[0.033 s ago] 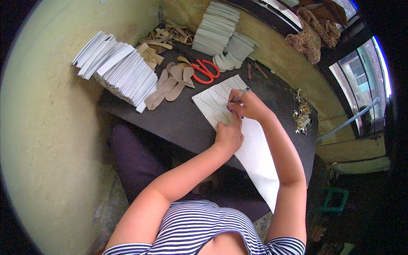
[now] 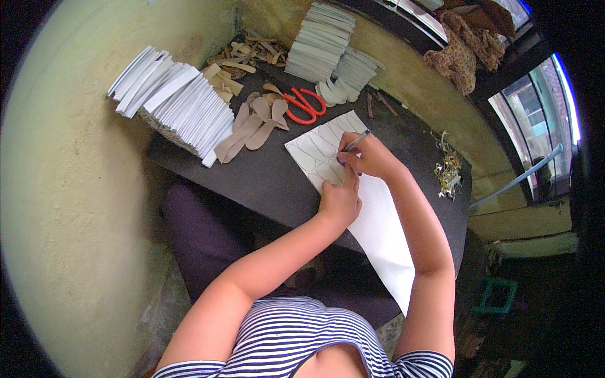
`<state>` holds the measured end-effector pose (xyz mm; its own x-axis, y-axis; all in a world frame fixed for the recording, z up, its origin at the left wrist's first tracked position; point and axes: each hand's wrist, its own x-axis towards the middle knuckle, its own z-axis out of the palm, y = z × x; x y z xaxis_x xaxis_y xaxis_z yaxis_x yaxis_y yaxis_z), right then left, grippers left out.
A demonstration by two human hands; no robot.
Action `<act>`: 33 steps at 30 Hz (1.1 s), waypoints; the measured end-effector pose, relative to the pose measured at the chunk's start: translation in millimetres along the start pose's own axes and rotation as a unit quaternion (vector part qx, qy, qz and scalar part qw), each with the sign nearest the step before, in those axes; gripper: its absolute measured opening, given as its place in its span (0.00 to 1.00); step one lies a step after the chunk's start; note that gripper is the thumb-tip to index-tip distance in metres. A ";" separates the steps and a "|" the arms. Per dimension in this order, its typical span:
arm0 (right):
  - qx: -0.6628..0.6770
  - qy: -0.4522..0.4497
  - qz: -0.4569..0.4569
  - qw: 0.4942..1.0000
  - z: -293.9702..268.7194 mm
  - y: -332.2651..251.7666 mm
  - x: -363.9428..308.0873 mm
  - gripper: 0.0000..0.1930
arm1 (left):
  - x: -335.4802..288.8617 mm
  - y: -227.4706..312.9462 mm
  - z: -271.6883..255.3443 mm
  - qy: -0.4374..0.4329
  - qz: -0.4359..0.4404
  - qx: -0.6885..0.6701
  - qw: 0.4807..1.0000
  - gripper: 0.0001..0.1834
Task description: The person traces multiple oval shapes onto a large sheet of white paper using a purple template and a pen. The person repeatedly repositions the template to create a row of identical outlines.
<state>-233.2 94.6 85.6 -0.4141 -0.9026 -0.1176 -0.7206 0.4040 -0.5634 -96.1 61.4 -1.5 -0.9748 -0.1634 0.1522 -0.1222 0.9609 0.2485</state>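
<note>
A long white sheet [image 2: 386, 220] lies slantwise on the dark table and hangs over its near edge. Rows of rounded, petal-like outlines are drawn across its far end. My right hand [image 2: 368, 157] is closed around a pen [image 2: 357, 141], its tip low over the sheet and hidden by the fingers. Just to the near left, my left hand [image 2: 339, 203] presses on the sheet with thumb and forefinger stretched apart. A pale rounded piece [image 2: 329, 171] shows by its fingertips; whether it is loose or drawn, I cannot tell. Red-handled scissors [image 2: 305, 107] lie beyond the sheet.
Stacked white strips [image 2: 183, 101] stand at the left, beside brown sole-shaped pieces [image 2: 255, 123]. Farther back are tan scraps [image 2: 242, 57] and stacks of pale pieces [image 2: 320, 41] against the wall. Small metallic-looking bits [image 2: 447, 170] lie near the table's right edge [image 2: 465, 214].
</note>
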 end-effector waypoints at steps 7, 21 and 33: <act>0.009 0.001 -0.002 1.000 -1.2 -3.9 -1.2 0.04 | 0.0 -0.7 -1.3 0.008 0.000 0.002 1.000 0.37; 0.040 -0.009 0.037 0.998 -2.2 2.3 2.9 0.06 | 0.4 1.4 -7.1 -0.022 -0.012 0.009 1.000 0.40; 0.045 -0.012 0.039 0.998 -0.6 9.0 4.4 0.05 | -0.8 -0.6 -2.0 0.031 0.000 -0.006 1.000 0.40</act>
<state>-241.8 94.3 80.6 -0.4520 -0.8731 -0.1830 -0.6340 0.4587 -0.6226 -94.8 60.5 0.1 -0.9615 -0.1768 0.2103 -0.1196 0.9584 0.2591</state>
